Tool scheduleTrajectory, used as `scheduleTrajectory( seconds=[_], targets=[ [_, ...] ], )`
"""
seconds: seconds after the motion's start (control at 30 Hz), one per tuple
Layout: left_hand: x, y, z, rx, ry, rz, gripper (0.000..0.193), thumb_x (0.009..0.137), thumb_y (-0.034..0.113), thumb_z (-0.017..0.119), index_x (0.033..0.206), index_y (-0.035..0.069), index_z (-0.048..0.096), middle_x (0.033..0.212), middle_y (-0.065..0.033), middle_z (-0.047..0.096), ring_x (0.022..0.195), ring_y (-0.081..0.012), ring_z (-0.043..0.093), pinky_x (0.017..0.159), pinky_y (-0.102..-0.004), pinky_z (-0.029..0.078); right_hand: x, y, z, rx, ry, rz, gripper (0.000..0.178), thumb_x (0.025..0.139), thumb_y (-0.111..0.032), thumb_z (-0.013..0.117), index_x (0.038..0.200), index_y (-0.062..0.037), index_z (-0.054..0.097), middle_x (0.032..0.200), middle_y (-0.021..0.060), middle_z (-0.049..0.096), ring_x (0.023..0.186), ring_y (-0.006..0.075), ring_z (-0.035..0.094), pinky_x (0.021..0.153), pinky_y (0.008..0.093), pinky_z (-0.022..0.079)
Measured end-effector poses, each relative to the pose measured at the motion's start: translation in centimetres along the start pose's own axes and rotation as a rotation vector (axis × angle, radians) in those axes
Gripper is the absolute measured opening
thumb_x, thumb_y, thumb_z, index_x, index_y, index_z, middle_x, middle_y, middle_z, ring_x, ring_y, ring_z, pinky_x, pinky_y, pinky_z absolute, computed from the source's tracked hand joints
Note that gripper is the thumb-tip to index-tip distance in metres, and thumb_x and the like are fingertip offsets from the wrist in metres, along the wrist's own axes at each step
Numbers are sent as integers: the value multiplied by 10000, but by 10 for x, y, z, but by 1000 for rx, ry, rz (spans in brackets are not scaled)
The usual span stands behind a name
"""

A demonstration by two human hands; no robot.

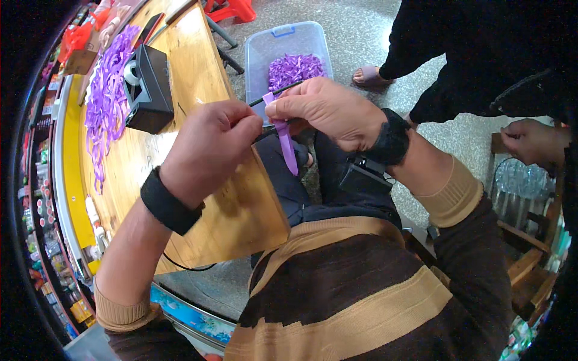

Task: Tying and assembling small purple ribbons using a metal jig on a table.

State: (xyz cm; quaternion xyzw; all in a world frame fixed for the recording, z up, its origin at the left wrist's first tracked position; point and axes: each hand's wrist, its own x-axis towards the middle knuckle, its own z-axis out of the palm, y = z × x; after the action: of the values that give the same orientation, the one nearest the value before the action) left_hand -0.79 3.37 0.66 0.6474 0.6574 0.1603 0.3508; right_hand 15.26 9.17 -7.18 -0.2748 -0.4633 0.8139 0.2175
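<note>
Over the table's right edge, my left hand (211,147) is closed, its fingers curled round the end of a thin dark rod-like tool (262,100). The tool's full shape is hidden by my hands. Just to the right, my right hand (328,111) pinches a purple ribbon (286,147) between thumb and fingers. That ribbon crosses the dark tool, and its pointed tail hangs down over my lap. Both wrists wear black bands, and a small black box sits by the right one.
A wooden table (198,234) carries a black box-shaped stand (153,90) and a heap of purple ribbons (114,90). A clear plastic bin (256,60) on the floor contains purple ribbon pieces (295,69). Another person's hand (533,141) and dark-clothed legs are at right.
</note>
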Motion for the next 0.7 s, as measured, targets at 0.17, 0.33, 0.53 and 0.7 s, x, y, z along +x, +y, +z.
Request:
scheduleTrajectory(
  seconds=[0.17, 0.33, 0.53, 0.7],
  targets=[
    [9, 5, -12, -64, -201, -263, 255, 830, 196, 455, 768, -16, 583, 565, -14, 511, 460, -66, 446, 425, -212, 367, 1, 2, 1, -15, 7, 32, 194, 824, -217, 604, 858, -28, 631, 759, -4, 609, 664, 58, 546, 639, 185, 441],
    [4, 10, -36, -304, -295, -159, 286, 866, 189, 374, 889, -5, 583, 600, -9, 498, 459, -46, 390, 416, -200, 327, -2, -4, -3, -112, -25, -2, 189, 814, -202, 614, 857, -19, 634, 748, -4, 611, 656, 52, 538, 634, 181, 433],
    [10, 15, -21, -248, -254, -384, 273, 815, 238, 568, 850, -27, 624, 597, 7, 541, 509, -38, 454, 472, -178, 362, 2, 2, -2, -3, 2, -10, 176, 807, -191, 618, 846, -20, 639, 753, -3, 613, 650, 51, 530, 632, 176, 424],
    [15, 14, -15, -255, -238, -284, 253, 810, 220, 573, 821, -28, 623, 594, 9, 533, 534, -51, 496, 504, -190, 400, 2, 4, -2, -14, 14, -1, 181, 810, -185, 616, 869, -16, 635, 765, 2, 618, 659, 52, 538, 642, 180, 431]
  ],
)
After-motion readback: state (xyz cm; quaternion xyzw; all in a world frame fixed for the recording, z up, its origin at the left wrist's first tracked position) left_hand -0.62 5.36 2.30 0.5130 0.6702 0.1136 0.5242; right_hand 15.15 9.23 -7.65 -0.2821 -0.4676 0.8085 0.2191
